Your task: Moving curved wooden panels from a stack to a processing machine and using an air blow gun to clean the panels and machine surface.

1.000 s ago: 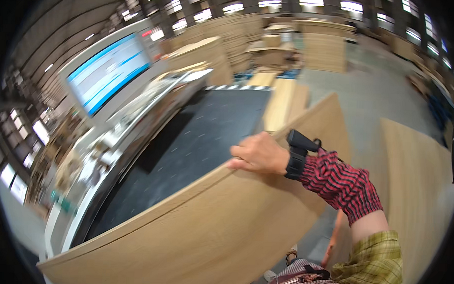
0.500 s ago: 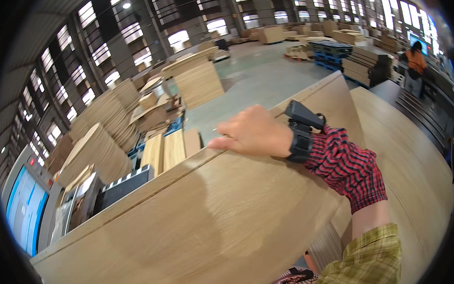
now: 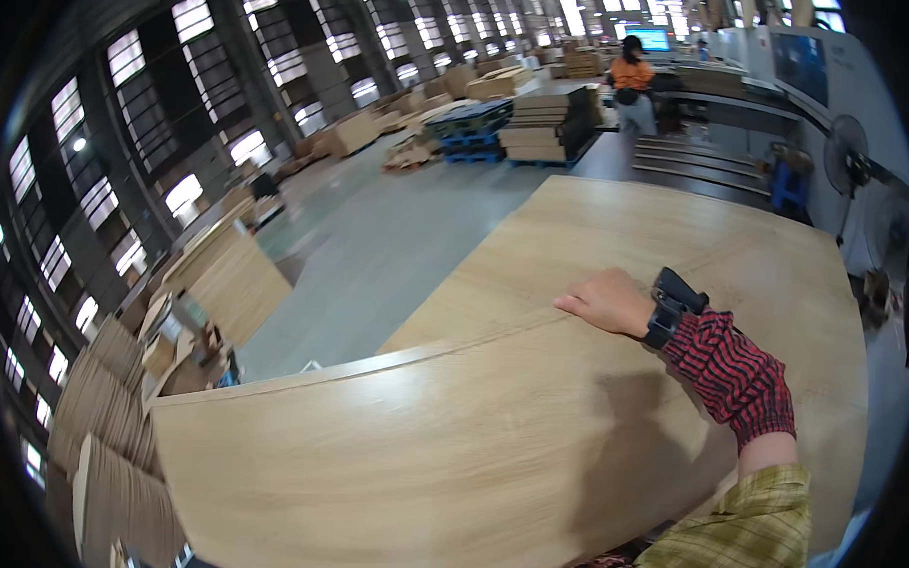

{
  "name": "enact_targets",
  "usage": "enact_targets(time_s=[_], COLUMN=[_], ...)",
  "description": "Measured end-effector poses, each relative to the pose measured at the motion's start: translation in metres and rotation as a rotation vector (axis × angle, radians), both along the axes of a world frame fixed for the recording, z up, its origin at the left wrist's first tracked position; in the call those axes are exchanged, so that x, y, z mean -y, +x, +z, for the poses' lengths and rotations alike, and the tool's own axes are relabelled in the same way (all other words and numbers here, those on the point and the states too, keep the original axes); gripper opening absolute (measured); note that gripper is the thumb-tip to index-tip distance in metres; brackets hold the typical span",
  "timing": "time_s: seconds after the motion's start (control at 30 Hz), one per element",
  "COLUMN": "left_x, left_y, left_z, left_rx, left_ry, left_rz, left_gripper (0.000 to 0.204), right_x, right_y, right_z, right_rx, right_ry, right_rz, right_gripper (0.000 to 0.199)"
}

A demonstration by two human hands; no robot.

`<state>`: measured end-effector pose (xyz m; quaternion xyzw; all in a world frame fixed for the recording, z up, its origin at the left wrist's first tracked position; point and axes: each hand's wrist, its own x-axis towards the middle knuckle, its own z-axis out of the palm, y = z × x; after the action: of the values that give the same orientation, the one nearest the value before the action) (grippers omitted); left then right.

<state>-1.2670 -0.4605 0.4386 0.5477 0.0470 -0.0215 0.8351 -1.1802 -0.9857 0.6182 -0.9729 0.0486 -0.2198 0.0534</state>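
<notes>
A wide, light wood-grain panel (image 3: 399,452) with a groove along its far edge fills the lower middle of the view. My right hand (image 3: 611,302) is at the far edge of this panel, toward its right end. Its fingers are closed at the edge, the thumb pointing left, and the fingertips are partly hidden. The wrist wears a black strap with a small black device (image 3: 677,297), above a red-and-black striped sleeve guard. Beyond and under the hand lies another wood-grain panel (image 3: 597,214). My left hand is out of view.
A dark machine bed with metal bars (image 3: 699,162) stands beyond the panels. A person in orange (image 3: 634,80) stands further back. Stacked boards (image 3: 545,127) and blue pallets (image 3: 469,149) sit across the floor. Board stacks (image 3: 117,493) line the left; a fan (image 3: 847,152) stands right.
The view has turned right, bringing the machine and fan into sight. The panel has swung round and now lies flatter over the other one, my right hand still at its far edge.
</notes>
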Motion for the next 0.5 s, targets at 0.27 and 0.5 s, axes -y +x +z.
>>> enact_targets(time_s=[0.27,0.5], left_x=[0.109,0.174], left_y=[0.153,0.207], left_z=[-0.021,-0.041], left_rx=[-0.44,-0.428], left_ry=[-0.23,-0.052], left_rz=[-0.333,-0.815], left_gripper=[0.039,0.027], right_x=[0.099,0.134], right_y=[-0.062,-0.143], right_z=[-0.097,-0.161], right_rx=[-0.073,-0.202], right_ry=[-0.014,-0.036], right_rz=[-0.513,-0.784], right_gripper=[0.05,0.049])
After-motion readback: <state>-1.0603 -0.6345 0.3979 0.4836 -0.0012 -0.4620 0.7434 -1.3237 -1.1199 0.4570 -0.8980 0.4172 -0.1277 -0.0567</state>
